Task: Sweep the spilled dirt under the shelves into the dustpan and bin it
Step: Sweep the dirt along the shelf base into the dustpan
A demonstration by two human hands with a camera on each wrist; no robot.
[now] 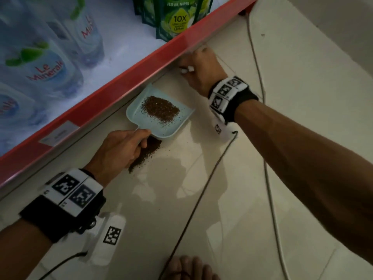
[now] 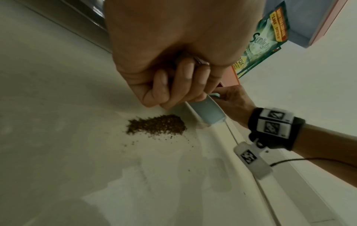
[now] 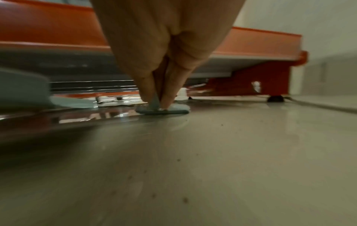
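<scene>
Left fingers (image 2: 185,82) curled tight round the handle of the pale blue dustpan (image 1: 161,118), left hand (image 1: 119,150) low over the floor (image 1: 222,199). Dustpan resting on the tiles, front edge tucked under the red shelf edge (image 1: 125,77), a mound of brown dirt (image 1: 160,107) heaped in the pan. Second patch of dirt (image 2: 156,124) lying loose on the floor just beside the left hand, behind the pan's rear corner, with scattered grains around it.

Right fingers (image 3: 170,85) pressed together, pinching the thin upright stem of a small pale blue brush (image 3: 164,109), its flat head down on the floor at the shelf base. Right hand (image 1: 201,69) reaching under the red edge, to the right of the dustpan and apart from it.

Bottled water (image 1: 46,69) and green sachets (image 1: 175,19) stocked on the shelf above. Thin cables (image 1: 260,87) trailing across the tiles. Bare foot (image 1: 189,267) at the lower frame edge.
</scene>
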